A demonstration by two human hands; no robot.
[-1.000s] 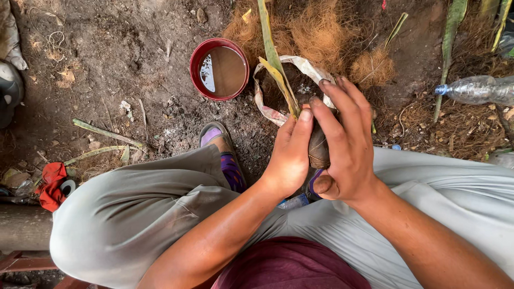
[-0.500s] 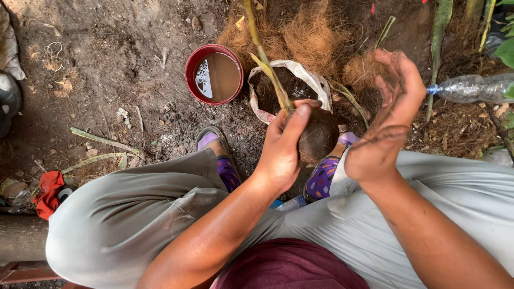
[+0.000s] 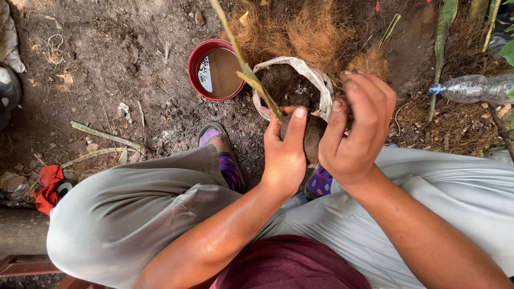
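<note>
The left hand has its grip closed around a round brown ball of soil, thumb up over its near side, with a thin green stem rising out of the ball toward 11 o'clock. The right hand sits at the ball's 3 o'clock, fingers curled loosely over its far side and touching it, so the ball lies between the two palms. Just past the ball at 12 o'clock is an open white bag of dark soil, with a red bowl at its 9 o'clock and a plastic bottle at 3 o'clock.
</note>
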